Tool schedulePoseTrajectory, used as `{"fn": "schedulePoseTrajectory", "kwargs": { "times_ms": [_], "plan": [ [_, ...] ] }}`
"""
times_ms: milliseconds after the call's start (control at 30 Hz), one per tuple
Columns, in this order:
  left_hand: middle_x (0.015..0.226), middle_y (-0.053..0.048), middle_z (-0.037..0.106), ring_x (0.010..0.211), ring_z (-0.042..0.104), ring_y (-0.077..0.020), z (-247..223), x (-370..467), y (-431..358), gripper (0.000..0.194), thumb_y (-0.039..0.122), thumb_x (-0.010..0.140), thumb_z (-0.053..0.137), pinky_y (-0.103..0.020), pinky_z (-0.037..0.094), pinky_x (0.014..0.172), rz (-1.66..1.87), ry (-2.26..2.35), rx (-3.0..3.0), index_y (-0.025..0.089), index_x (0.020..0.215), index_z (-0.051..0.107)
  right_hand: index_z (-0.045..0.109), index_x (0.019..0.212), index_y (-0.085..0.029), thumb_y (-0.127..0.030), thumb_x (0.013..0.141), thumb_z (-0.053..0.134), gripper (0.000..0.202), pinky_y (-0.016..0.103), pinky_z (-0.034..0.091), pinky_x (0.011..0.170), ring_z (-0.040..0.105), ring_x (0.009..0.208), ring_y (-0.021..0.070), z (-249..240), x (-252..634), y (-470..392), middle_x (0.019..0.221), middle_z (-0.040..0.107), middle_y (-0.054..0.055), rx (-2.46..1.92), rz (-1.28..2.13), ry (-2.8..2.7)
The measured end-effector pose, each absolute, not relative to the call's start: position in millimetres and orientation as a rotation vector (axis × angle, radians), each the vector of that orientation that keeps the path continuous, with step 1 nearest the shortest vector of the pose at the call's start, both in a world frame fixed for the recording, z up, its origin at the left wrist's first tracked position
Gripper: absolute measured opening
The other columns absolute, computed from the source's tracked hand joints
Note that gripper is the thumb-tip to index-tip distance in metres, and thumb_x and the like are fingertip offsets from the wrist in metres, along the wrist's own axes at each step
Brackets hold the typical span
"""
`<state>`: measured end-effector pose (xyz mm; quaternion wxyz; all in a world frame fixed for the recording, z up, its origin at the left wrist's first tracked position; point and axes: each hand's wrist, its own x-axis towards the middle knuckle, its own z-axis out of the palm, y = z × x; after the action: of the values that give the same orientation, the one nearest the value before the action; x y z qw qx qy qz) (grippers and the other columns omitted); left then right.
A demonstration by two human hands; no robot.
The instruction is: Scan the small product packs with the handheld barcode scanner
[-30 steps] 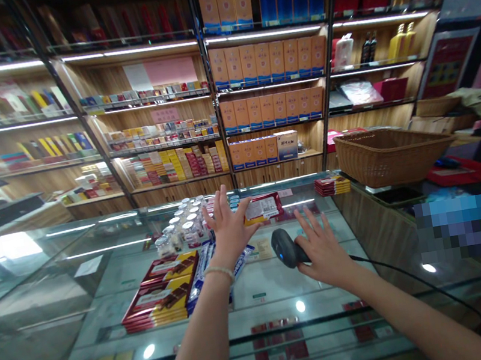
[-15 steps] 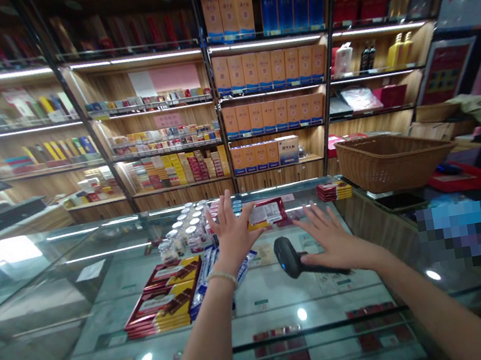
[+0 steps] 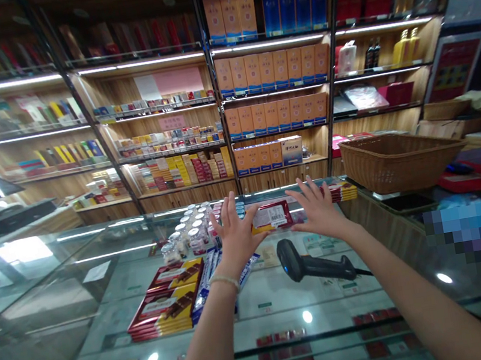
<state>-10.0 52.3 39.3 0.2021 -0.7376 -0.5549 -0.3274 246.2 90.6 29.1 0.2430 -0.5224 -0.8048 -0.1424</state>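
A red and yellow chocolate bar (image 3: 271, 216) lies on the glass counter with its barcode label up. My left hand (image 3: 236, 232) is at its left end, fingers spread and thumb close to the wrapper; whether it touches, I cannot tell. To the right of the bar is my right hand (image 3: 318, 211), open with fingers apart and nothing in it. Below it lies a black barcode scanner (image 3: 315, 265) with a small blue light. Stacked chocolate bars (image 3: 168, 301) and blue-wrapped bars (image 3: 206, 280) are to the left of my left forearm, which partly covers the blue ones.
Several small white-capped jars (image 3: 196, 240) stand behind the stacked bars. More red and yellow bars (image 3: 341, 191) sit at the back right, beside a wicker basket (image 3: 402, 163). Shelves of boxed goods (image 3: 276, 116) line the wall past the glass counter (image 3: 272, 321).
My right hand has moved away from the scanner, up and beyond it, to the right side of the chocolate bar. My left hand has barely moved.
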Motion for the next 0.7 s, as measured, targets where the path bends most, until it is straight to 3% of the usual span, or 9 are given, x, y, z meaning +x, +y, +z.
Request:
{"fn": "schedulePoseTrajectory", "kwargs": {
  "times_ms": [500, 700],
  "plan": [
    [0.175, -0.017, 0.020, 0.160, 0.020, -0.0436, 38, -5, 49, 0.067, 0.054, 0.074, 0.086, -0.069, -0.002, 0.126, -0.873, -1.510, -2.074, 0.035, 0.136, 0.068, 0.058, 0.141, -0.027, -0.053, 0.083, 0.076, 0.067, 0.068, 0.008, 0.125, 0.014, 0.161, 0.0376, 23, 245, 83, 0.175, 0.021, 0.016, -1.281, -0.402, -2.144],
    [0.174, -0.019, 0.021, 0.160, 0.020, -0.0433, 39, -3, 50, 0.084, 0.053, 0.077, 0.084, -0.069, 0.000, 0.125, -0.850, -1.536, -2.041, 0.035, 0.153, 0.054, 0.060, 0.139, -0.027, -0.052, 0.082, 0.075, 0.064, 0.067, 0.008, 0.125, 0.012, 0.162, 0.0366, 27, 245, 76, 0.176, 0.018, 0.013, -1.245, -0.398, -2.071]
  ]
}}
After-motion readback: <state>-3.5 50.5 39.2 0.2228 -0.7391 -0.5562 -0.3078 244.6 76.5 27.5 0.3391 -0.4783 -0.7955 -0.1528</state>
